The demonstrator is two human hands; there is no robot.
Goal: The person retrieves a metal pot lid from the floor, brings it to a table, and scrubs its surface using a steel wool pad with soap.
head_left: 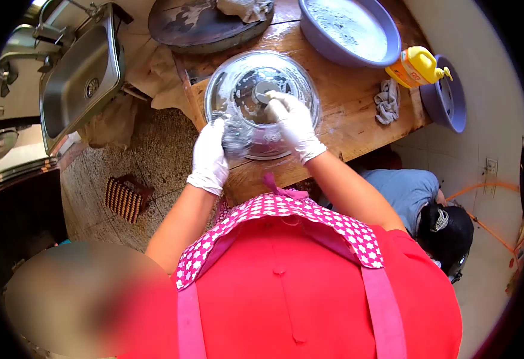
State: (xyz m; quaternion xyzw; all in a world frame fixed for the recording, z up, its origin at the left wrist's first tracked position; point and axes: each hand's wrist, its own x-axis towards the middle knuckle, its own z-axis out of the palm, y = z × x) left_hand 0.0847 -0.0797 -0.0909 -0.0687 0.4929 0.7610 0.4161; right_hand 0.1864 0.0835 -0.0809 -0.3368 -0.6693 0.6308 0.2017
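A round metal lid (217, 90) with soapy streaks lies on the wooden table (346, 99). My left hand (210, 157), in a white glove, is closed around a shiny silvery scouring pad (236, 136) at the lid's lower left edge. My right hand (294, 122), also gloved in white, has its fingers pinched at the knob (267, 92) in the middle of the lid.
A purple basin (349, 30) of suds, a yellow bottle (415, 67), a crumpled cloth (387, 102) and another basin (444, 96) stand right. Behind lies a dark round board (190, 27). A sink (85, 78) is left; a person (400, 188) is low at right.
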